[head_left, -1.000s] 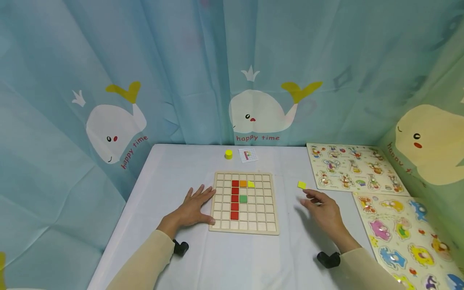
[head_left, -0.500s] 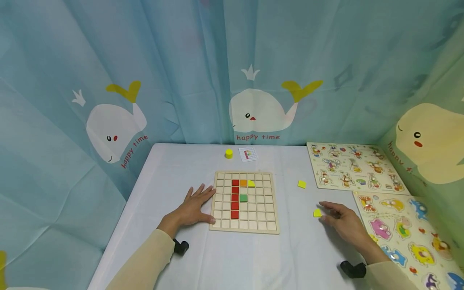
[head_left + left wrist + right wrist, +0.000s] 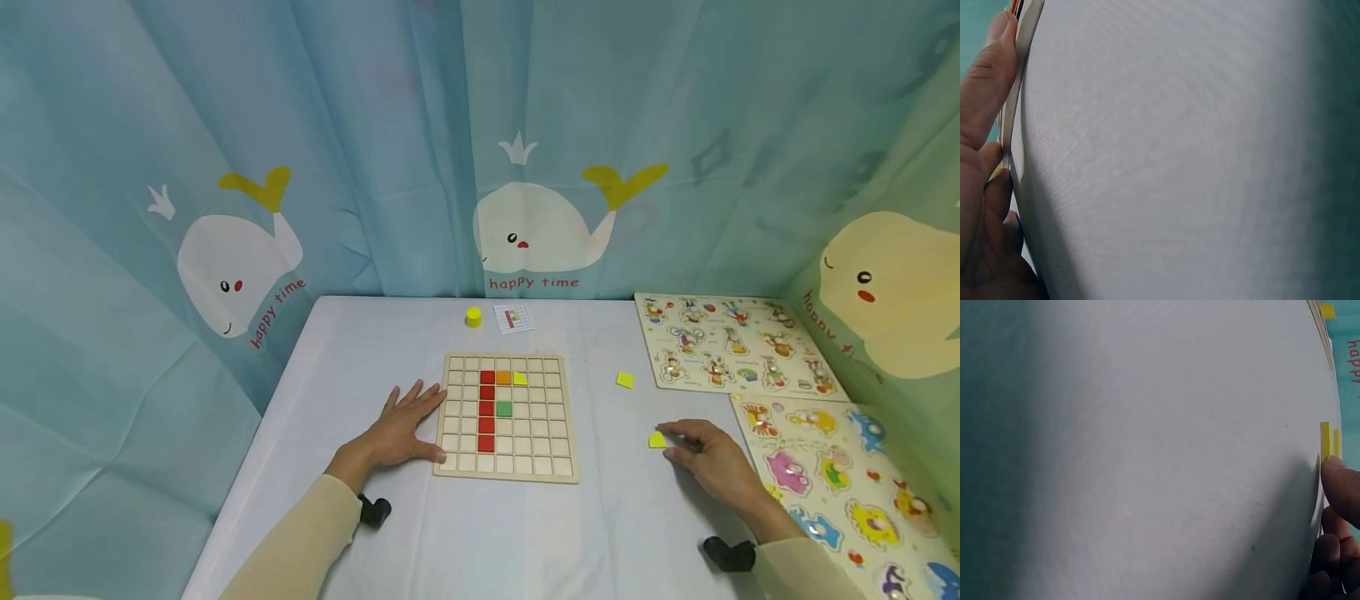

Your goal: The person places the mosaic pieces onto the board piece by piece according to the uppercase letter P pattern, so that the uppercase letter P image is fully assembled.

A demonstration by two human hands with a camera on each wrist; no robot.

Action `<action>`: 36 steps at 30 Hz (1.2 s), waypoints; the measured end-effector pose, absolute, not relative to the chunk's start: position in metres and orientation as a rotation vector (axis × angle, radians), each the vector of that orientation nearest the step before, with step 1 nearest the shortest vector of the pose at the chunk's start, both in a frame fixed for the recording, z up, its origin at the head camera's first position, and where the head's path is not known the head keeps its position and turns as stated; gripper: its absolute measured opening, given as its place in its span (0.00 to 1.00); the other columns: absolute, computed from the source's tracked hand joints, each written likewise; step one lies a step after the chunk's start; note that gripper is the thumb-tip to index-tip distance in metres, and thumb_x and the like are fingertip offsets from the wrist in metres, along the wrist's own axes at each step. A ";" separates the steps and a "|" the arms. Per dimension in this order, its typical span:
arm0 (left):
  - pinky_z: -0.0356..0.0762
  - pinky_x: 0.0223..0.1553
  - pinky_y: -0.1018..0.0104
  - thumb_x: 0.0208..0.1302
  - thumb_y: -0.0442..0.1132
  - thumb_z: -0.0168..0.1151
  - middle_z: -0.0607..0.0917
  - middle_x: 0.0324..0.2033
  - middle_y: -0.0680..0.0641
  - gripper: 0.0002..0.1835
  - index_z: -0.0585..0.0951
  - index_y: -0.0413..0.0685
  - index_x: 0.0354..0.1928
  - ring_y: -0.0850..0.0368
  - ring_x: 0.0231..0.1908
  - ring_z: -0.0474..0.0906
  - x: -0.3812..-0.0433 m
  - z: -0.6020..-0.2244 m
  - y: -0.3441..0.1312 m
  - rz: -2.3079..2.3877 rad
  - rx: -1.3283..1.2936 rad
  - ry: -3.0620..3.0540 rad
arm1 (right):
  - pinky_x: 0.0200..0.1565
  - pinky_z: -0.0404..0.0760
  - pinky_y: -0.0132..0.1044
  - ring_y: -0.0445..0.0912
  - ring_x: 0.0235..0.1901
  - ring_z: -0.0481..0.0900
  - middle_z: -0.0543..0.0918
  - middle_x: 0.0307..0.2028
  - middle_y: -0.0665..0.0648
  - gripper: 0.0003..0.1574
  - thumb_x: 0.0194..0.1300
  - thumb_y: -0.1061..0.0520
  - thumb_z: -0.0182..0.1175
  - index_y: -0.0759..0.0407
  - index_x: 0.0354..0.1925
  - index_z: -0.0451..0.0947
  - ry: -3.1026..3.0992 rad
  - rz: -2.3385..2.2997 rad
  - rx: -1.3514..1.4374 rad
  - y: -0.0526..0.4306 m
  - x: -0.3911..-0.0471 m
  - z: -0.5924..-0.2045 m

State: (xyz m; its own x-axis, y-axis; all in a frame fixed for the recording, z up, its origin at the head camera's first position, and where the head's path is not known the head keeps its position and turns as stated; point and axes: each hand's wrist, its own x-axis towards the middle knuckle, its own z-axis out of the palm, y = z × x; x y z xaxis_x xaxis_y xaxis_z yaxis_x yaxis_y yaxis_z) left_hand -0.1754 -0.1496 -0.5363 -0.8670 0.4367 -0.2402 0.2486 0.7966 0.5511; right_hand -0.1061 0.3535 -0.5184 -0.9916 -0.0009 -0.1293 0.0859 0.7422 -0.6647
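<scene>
A square wooden grid board lies on the table, with a column of red tiles, an orange tile, a yellow tile and a green tile in its cells. My left hand rests spread along the board's left edge, thumb at the lower corner. To the board's right, my right hand pinches a loose yellow tile between thumb and finger at the tabletop. In the right wrist view the thumb meets that tile's edge. Another yellow tile lies farther back.
Behind the board stand a yellow cylinder and a small printed pattern card. Two picture puzzle boards, one with small figures and one with animals, lie on the right. A whale-print curtain hangs behind the table.
My right hand has moved right and toward me, from beside the farther yellow tile to the nearer one, then stays there. The left hand holds its place.
</scene>
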 end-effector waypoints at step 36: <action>0.23 0.84 0.45 0.50 0.63 0.81 0.56 0.84 0.54 0.62 0.59 0.58 0.84 0.50 0.85 0.36 -0.175 -0.536 -0.148 0.745 0.511 2.635 | 0.49 0.80 0.48 0.57 0.50 0.81 0.85 0.53 0.66 0.36 0.64 0.50 0.75 0.64 0.65 0.80 2.897 -0.923 0.040 0.326 -0.103 -0.521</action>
State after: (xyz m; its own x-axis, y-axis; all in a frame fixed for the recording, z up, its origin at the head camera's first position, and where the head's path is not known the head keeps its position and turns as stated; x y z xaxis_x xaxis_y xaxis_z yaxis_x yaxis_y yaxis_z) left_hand -0.1747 -0.1482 -0.5360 -0.8723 0.4290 -0.2344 0.2428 0.7963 0.5540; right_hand -0.1032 0.3260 -0.5206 -0.9946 -0.0057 -0.1035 0.0552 0.8160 -0.5754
